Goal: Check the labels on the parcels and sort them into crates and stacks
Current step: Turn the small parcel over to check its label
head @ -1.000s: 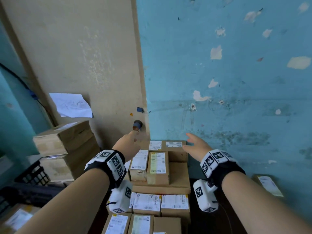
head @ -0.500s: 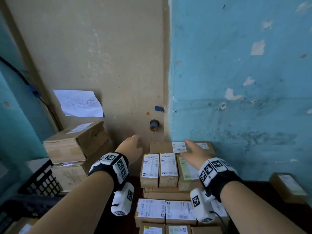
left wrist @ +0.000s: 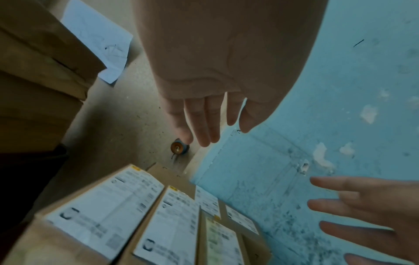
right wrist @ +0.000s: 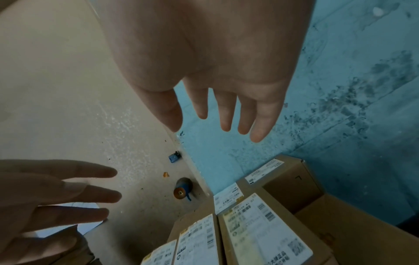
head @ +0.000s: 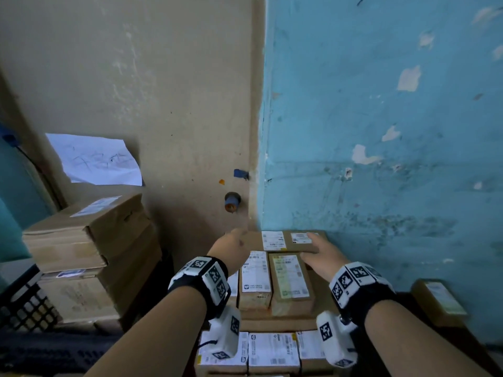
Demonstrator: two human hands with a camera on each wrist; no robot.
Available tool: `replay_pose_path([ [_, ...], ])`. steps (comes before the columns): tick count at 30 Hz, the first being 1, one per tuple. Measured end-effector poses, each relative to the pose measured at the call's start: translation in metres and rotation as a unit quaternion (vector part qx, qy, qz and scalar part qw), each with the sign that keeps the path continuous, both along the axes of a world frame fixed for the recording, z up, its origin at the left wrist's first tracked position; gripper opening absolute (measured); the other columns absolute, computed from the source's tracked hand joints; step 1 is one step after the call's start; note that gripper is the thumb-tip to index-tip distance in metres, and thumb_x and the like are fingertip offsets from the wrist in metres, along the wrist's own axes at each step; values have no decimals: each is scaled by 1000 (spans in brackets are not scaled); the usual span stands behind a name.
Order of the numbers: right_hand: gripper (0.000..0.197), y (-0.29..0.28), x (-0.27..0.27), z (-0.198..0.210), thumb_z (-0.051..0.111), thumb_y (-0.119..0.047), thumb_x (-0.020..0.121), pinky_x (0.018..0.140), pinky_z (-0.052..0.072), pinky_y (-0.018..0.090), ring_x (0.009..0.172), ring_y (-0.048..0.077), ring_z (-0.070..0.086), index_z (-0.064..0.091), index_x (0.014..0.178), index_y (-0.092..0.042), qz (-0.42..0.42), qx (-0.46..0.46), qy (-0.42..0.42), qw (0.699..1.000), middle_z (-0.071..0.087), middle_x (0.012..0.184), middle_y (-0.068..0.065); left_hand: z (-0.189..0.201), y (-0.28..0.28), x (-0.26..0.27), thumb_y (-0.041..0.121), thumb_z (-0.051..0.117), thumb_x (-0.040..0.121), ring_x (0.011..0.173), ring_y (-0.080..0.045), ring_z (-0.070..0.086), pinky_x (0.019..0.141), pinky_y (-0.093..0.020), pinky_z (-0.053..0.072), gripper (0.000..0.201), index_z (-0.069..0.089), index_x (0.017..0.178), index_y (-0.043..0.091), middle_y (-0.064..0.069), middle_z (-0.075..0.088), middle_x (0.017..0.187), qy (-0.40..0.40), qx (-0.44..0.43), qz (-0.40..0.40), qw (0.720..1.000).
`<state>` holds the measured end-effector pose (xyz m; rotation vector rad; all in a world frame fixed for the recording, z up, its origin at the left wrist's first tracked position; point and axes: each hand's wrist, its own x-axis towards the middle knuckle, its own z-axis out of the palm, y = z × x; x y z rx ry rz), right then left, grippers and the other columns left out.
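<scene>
A stack of brown labelled parcels fills the wall corner. On top lie a white-label parcel [head: 255, 278] and a yellow-label parcel [head: 291, 281] side by side, with a wider box [head: 275, 240] carrying two labels behind them. My left hand [head: 231, 246] hovers over the stack's far left edge, fingers straight and empty. My right hand [head: 318, 248] hovers over the wider box's right label, also empty. The wrist views show my left hand [left wrist: 211, 125] and right hand [right wrist: 226, 114] spread above the labels, touching nothing.
A lower row of labelled parcels [head: 272, 352] sits nearest me. Large cartons [head: 89, 235] are stacked at the left, with a black crate [head: 24, 303] beside them. One lone parcel [head: 438, 300] lies at the right by the blue wall. A paper sheet [head: 95, 159] hangs on the beige wall.
Both hands have come down a little toward the top of the corner stack, still empty. My view has swung left, so the wall corner now sits further right.
</scene>
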<state>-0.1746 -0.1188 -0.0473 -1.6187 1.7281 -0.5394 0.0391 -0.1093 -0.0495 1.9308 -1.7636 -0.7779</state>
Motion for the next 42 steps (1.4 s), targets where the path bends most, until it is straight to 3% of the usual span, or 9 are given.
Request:
replay_pose_path([
  [8,65,-23,-28,-25,54,-20,98,110,33,32,143,21,33,21,154,-23,17,42,1,999,29,158,1,-43,-12,-51,12,45,99,85,-20,56,74,-29,48,43,44,142,14,-4,59,105,179,67,55,980],
  [12,68,-32,-33,-56,56,-23,98,113,32,35,142,22,34,19,155,-22,11,84,-6,996,32,157,4,-79,-10,-72,11,42,99,83,-18,58,75,-28,50,39,46,138,13,-1,61,107,203,96,75,971],
  [16,71,-35,-29,-95,55,-20,98,99,41,28,135,22,44,15,155,-19,-9,128,-14,992,39,153,4,-95,-8,-92,9,41,100,79,-12,62,67,-23,53,49,36,148,16,-9,52,139,215,118,78,966],
  [23,59,-44,-21,-143,61,-20,93,103,45,41,123,24,54,35,146,-16,-39,168,-50,984,55,139,4,-109,-8,-113,4,42,95,103,-16,57,73,-21,48,60,28,152,17,-6,47,143,198,112,104,968],
  [27,46,-48,-22,-143,59,-20,95,94,46,35,118,23,57,44,138,-17,-41,176,-50,982,59,132,3,-119,-13,-118,2,44,85,104,-23,61,88,-41,56,53,48,133,23,-3,60,123,194,101,144,965],
  [31,38,-52,-24,-151,56,-20,95,89,44,31,110,21,58,47,132,-20,-40,186,-68,979,60,129,2,-120,-16,-125,5,46,86,106,-26,60,90,-44,55,46,46,128,24,-2,61,118,191,106,151,964],
  [35,36,-56,-26,-157,59,-13,94,96,47,43,102,21,55,49,128,-22,-81,206,-151,963,60,121,1,-118,-21,-128,8,47,87,108,-30,60,87,-42,56,50,43,134,23,-3,60,123,220,108,164,956],
  [39,27,-56,-36,-152,58,-9,95,75,53,32,84,13,58,52,118,-21,-98,211,-199,952,61,105,-3,-110,-21,-131,5,43,88,108,-31,62,74,-33,55,42,44,126,23,-2,62,123,264,97,167,945],
  [42,26,-48,-47,-142,60,-7,94,89,53,38,90,12,60,53,113,-23,-117,214,-251,937,62,106,-5,-98,-18,-132,3,43,91,104,-23,62,72,-25,51,46,43,134,17,8,59,109,292,64,167,940],
])
